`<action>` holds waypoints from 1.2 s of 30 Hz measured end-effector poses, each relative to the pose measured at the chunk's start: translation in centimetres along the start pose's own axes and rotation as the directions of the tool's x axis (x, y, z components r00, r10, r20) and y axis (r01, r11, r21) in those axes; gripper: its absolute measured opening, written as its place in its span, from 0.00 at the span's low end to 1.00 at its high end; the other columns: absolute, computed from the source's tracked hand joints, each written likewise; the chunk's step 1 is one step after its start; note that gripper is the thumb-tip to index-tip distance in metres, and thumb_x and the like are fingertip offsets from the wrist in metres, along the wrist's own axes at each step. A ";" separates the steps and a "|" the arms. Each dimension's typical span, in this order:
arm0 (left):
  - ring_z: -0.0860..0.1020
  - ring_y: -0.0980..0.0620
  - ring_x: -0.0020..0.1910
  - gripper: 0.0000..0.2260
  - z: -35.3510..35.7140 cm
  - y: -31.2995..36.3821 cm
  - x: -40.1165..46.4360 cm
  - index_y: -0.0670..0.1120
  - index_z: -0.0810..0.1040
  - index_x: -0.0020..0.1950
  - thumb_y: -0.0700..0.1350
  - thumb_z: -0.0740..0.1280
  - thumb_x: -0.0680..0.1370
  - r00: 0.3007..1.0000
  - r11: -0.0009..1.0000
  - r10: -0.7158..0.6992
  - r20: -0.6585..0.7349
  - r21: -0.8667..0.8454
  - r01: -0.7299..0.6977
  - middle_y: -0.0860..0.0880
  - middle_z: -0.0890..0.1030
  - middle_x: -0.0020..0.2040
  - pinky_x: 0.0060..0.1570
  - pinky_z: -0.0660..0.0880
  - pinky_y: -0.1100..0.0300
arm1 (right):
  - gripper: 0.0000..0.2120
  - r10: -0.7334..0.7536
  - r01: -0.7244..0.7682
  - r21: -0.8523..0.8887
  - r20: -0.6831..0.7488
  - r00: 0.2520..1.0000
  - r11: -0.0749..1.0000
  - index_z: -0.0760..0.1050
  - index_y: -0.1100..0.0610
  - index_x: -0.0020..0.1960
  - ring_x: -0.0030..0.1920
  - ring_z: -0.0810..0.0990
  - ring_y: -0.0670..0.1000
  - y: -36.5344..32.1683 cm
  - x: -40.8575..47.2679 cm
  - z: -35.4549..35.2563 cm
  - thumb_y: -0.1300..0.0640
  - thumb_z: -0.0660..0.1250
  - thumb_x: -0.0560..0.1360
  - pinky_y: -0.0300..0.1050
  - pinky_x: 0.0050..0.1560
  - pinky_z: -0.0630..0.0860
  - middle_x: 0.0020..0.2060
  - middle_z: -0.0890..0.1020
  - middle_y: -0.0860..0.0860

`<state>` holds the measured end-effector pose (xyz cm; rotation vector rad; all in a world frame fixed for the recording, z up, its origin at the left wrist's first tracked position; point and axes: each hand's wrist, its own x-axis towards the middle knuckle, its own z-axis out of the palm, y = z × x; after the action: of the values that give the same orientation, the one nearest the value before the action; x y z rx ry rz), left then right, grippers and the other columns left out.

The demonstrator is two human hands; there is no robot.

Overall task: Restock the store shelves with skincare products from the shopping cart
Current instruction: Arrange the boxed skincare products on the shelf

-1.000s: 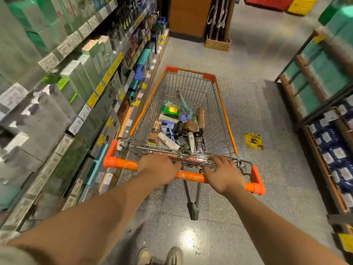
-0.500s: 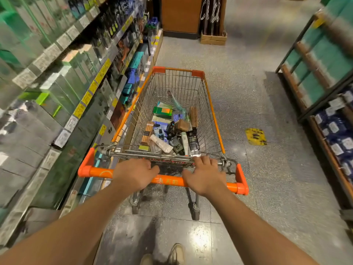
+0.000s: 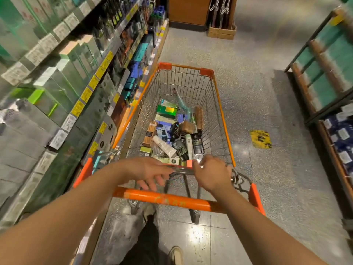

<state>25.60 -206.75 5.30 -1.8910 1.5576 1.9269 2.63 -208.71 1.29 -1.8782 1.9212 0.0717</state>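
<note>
A: Orange-trimmed wire shopping cart (image 3: pixel 219 104) sits right in front of me, its left rim nearly against the left-hand store shelves (image 3: pixel 80 104), w/ their yellow price tags. Skincare products in boxes and tubes (image 3: pixel 172 134) are piled on the cart floor, mostly toward the near end.

B: Hands?

A: Both are past the orange plastic push bar (image 3: pixel 172 199), over the grey metal seat-flap rail (image 3: pixel 181 170). My left hand (image 3: pixel 150 171) hangs above the gap between bar and rail, fingers loose, slightly spread and pointing down, holding nothing. My right hand (image 3: pixel 212 173) is on the rail next to a small red tab (image 3: pixel 189 163). Its fingers look curled over the rail, but motion blur means I can't tell if they're really clamped.

B: Room to move?

A: Grey speckled floor (image 3: pixel 257 96) is open to the right of the cart as far as the wooden-edged right-hand shelving (image 3: pixel 313 73). A yellow floor sticker (image 3: pixel 260 139) lies between cart and that shelving, apart from both. Ahead, aisle runs to a brown wooden panel (image 3: pixel 188 10) and a cardboard box (image 3: pixel 221 32) on the floor beside it, well apart from the cart's front edge.
</note>
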 end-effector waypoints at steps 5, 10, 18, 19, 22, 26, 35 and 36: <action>0.84 0.47 0.45 0.17 -5.1 2.0 2.5 0.44 0.82 0.60 0.56 0.61 0.85 0.984 0.975 0.159 0.086 -0.173 -0.142 0.44 0.87 0.53 0.45 0.79 0.53 | 0.22 0.066 -0.070 0.160 0.032 0.997 0.985 0.75 0.54 0.66 0.60 0.80 0.58 -2.1 4.1 0.1 0.41 0.62 0.80 0.54 0.63 0.74 0.58 0.82 0.54; 0.83 0.47 0.45 0.16 -9.9 3.6 7.2 0.48 0.81 0.60 0.58 0.67 0.81 0.993 0.947 0.117 -0.017 -0.298 -0.116 0.47 0.87 0.54 0.49 0.77 0.50 | 0.22 0.122 -0.152 0.284 0.123 0.985 0.947 0.73 0.55 0.70 0.52 0.81 0.56 -3.7 8.2 0.0 0.44 0.64 0.81 0.45 0.51 0.73 0.57 0.84 0.56; 0.81 0.51 0.36 0.12 -11.3 4.8 13.6 0.46 0.80 0.60 0.53 0.66 0.82 0.980 0.847 -0.092 -0.176 -0.532 -0.016 0.47 0.86 0.50 0.35 0.74 0.59 | 0.19 0.183 -0.257 0.396 0.215 0.959 0.882 0.74 0.57 0.68 0.39 0.82 0.50 -3.6 12.8 1.1 0.48 0.64 0.81 0.42 0.39 0.73 0.41 0.84 0.52; 0.80 0.51 0.35 0.12 -11.3 5.0 14.4 0.46 0.80 0.60 0.52 0.66 0.83 0.977 0.834 -0.115 -0.179 -0.551 -0.002 0.47 0.85 0.50 0.33 0.73 0.60 | 0.20 0.185 -0.265 0.394 0.228 0.956 0.880 0.74 0.57 0.68 0.43 0.83 0.52 -3.4 13.6 1.3 0.48 0.64 0.81 0.42 0.42 0.74 0.45 0.85 0.54; 0.77 0.51 0.34 0.11 -11.1 5.3 16.6 0.46 0.80 0.58 0.51 0.65 0.84 0.971 0.808 -0.159 -0.177 -0.588 0.025 0.46 0.84 0.50 0.28 0.73 0.62 | 0.21 0.216 -0.307 0.402 0.256 0.942 0.862 0.73 0.56 0.71 0.56 0.82 0.57 -2.6 16.0 2.2 0.47 0.63 0.82 0.46 0.52 0.74 0.62 0.82 0.58; 0.79 0.52 0.35 0.10 -11.1 4.8 20.1 0.48 0.80 0.57 0.53 0.64 0.83 0.961 0.794 -0.201 -0.192 -0.606 0.045 0.46 0.85 0.52 0.28 0.75 0.62 | 0.20 0.245 -0.349 0.417 0.281 0.928 0.839 0.74 0.55 0.71 0.50 0.78 0.52 -1.3 20.2 4.5 0.48 0.63 0.83 0.43 0.46 0.69 0.63 0.81 0.56; 0.81 0.50 0.40 0.13 -10.7 2.7 26.9 0.47 0.81 0.60 0.53 0.62 0.84 0.926 0.763 -0.326 -0.188 -0.631 0.140 0.49 0.86 0.49 0.41 0.76 0.58 | 0.31 0.309 -0.356 0.538 0.178 0.934 0.764 0.64 0.49 0.78 0.62 0.79 0.64 -0.8 30.6 12.0 0.44 0.67 0.78 0.57 0.62 0.77 0.62 0.80 0.61; 0.81 0.50 0.39 0.14 -10.7 2.4 27.4 0.47 0.81 0.59 0.54 0.62 0.85 0.923 0.759 -0.334 -0.192 -0.636 0.142 0.49 0.86 0.49 0.40 0.76 0.58 | 0.33 0.324 -0.360 0.552 0.166 0.931 0.752 0.62 0.48 0.80 0.63 0.78 0.65 -0.9 31.5 12.5 0.44 0.68 0.77 0.57 0.63 0.76 0.62 0.78 0.63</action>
<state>24.76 -230.94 -11.60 -2.5689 0.6655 2.2848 7.90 -233.99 -20.63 -1.0993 1.9373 -0.3087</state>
